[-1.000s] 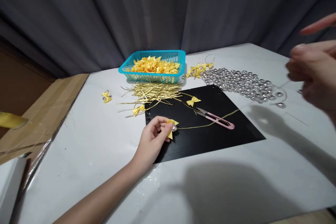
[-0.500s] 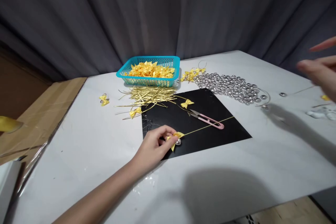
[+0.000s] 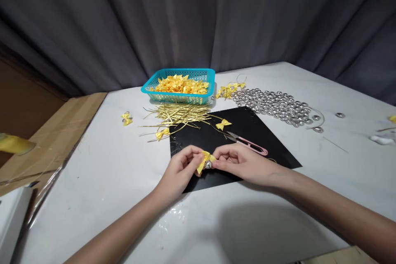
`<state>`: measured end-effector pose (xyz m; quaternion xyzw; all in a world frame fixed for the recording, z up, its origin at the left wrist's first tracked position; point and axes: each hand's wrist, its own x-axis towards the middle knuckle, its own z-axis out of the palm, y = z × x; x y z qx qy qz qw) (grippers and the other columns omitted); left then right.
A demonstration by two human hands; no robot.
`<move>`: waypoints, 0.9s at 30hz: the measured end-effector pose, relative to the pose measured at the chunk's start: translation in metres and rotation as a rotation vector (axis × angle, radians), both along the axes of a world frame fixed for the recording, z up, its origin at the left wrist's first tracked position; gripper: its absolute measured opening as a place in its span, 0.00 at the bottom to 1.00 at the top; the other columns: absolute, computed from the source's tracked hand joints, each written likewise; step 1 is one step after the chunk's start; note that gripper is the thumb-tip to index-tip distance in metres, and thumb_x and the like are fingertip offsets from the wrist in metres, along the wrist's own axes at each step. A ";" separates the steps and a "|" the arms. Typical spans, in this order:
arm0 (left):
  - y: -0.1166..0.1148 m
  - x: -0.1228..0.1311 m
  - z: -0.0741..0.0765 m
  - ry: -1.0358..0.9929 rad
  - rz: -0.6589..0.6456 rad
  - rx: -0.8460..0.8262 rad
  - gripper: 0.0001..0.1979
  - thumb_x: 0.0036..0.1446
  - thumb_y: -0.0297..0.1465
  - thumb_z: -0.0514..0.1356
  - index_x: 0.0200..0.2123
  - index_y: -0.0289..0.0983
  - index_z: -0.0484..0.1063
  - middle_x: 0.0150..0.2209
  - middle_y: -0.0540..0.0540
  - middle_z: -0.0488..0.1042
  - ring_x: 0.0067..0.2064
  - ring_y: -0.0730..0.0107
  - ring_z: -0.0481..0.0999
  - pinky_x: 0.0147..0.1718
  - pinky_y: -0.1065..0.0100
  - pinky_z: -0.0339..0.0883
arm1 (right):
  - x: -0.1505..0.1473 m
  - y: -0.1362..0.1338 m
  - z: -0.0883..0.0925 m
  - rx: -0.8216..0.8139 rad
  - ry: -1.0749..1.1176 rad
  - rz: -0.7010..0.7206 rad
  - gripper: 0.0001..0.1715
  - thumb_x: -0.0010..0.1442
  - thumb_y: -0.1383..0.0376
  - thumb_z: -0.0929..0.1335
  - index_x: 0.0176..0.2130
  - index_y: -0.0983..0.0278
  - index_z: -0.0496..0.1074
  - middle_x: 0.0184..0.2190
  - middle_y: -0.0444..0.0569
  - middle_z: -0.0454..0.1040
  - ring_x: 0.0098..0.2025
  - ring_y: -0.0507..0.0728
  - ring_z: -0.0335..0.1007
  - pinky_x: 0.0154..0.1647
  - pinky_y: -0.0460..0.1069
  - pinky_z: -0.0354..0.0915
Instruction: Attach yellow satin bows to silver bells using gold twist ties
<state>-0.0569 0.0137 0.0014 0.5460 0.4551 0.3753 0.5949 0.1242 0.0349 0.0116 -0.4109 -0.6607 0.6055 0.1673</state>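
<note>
Over the black mat (image 3: 269, 132), my left hand (image 3: 182, 169) pinches a yellow ribbon bow (image 3: 202, 164) by its left side. A round silver bell-like bead (image 3: 208, 164) sits at the front of this bow. My right hand (image 3: 239, 163) is closed at the bow's right side, thumb and index finger against the ribbon and right beside the bead. A bit of gold cord (image 3: 272, 160) shows behind the right hand; most of it is hidden. Pink thread snips (image 3: 252, 145) lie on the mat just beyond that hand.
Behind stand a blue basket (image 3: 145, 89) of yellow bows and a bundle of gold ties (image 3: 182, 113). Silver beads (image 3: 272, 105) are heaped at right, with a thin needle-like rod (image 3: 335, 144) nearer. Loose bows (image 3: 223, 124) lie about. Cardboard (image 3: 62, 123) borders the left.
My right hand has come from the far right to the bow and closed on it. A thin rod now lies on the table at right. My left hand still holds the bow.
</note>
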 end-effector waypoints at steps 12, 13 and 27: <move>0.000 0.001 0.002 -0.009 0.051 -0.043 0.10 0.56 0.38 0.56 0.31 0.37 0.66 0.24 0.53 0.65 0.26 0.75 0.63 0.27 0.72 0.59 | 0.005 -0.004 0.002 -0.058 0.004 -0.202 0.22 0.55 0.51 0.67 0.40 0.66 0.66 0.20 0.37 0.53 0.21 0.45 0.45 0.20 0.43 0.42; 0.001 0.001 0.002 -0.018 0.048 -0.056 0.10 0.55 0.38 0.57 0.31 0.37 0.66 0.24 0.53 0.66 0.26 0.75 0.64 0.27 0.72 0.59 | 0.004 -0.004 0.003 -0.038 -0.010 -0.228 0.23 0.55 0.51 0.67 0.42 0.66 0.66 0.20 0.37 0.53 0.21 0.45 0.45 0.20 0.43 0.42; 0.000 -0.002 -0.004 0.002 -0.021 -0.060 0.11 0.56 0.38 0.57 0.34 0.36 0.68 0.23 0.54 0.65 0.23 0.77 0.61 0.24 0.73 0.56 | -0.007 -0.004 0.003 -0.134 0.016 -0.021 0.19 0.51 0.54 0.70 0.30 0.68 0.69 0.21 0.40 0.56 0.23 0.46 0.46 0.21 0.43 0.44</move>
